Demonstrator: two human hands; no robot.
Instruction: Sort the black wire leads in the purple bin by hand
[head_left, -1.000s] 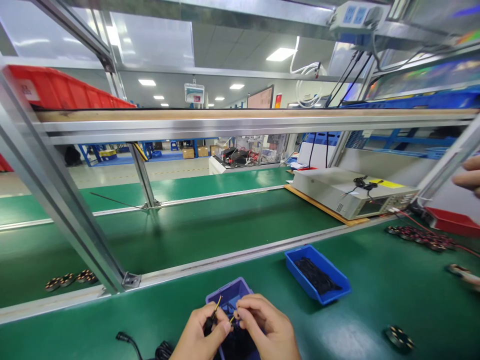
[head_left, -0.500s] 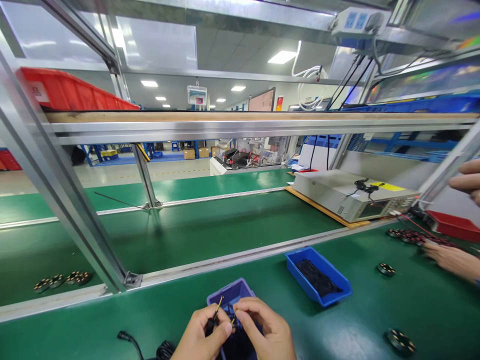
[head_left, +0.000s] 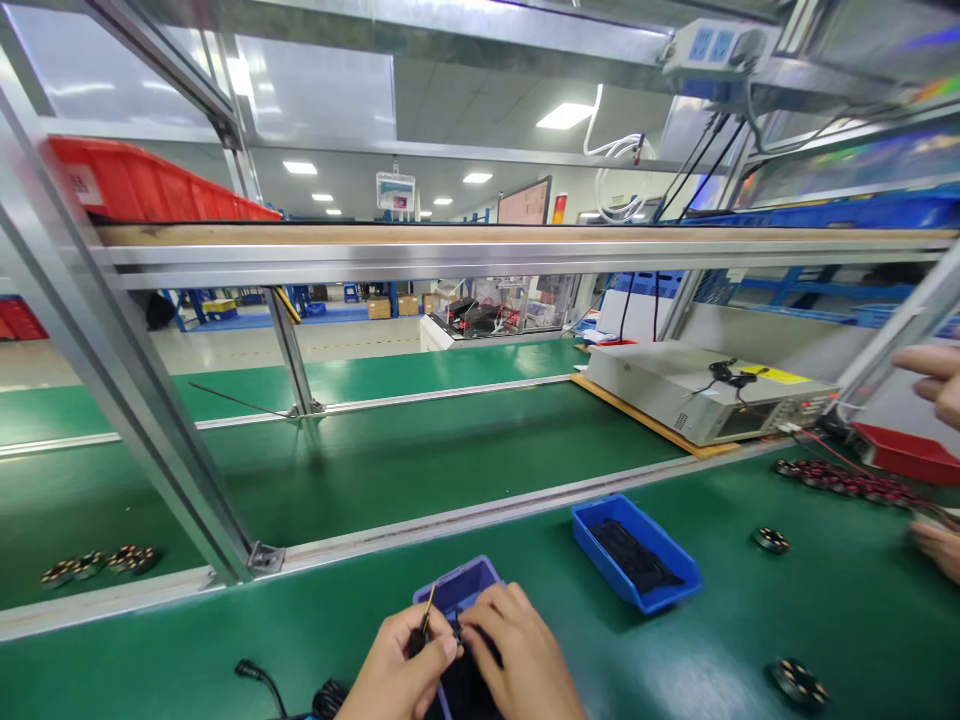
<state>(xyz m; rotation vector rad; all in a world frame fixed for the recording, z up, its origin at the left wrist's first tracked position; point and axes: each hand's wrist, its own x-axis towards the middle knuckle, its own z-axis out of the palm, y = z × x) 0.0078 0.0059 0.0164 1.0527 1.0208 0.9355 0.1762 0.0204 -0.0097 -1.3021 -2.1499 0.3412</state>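
Note:
At the bottom edge both hands work over a small purple bin (head_left: 466, 583) holding dark parts. My left hand (head_left: 394, 670) pinches a small black part with a thin yellow wire (head_left: 426, 608) standing up from it. My right hand (head_left: 517, 655) is curled with its fingertips pressed against the same part, right beside the left thumb. What lies under the fingers is hidden.
A blue bin (head_left: 637, 552) of black pieces sits to the right on the green mat. Round coil parts (head_left: 799, 683) lie at right and several more ride the conveyor (head_left: 94, 563) at left. A co-worker's hands (head_left: 934, 385) reach in at the right edge near a grey instrument (head_left: 697, 390). A black cable (head_left: 259, 678) lies bottom left.
My right hand has closed in over the part and the second yellow wire is now covered. The coils on the conveyor drifted left. The co-worker's lower hand drew back to the right.

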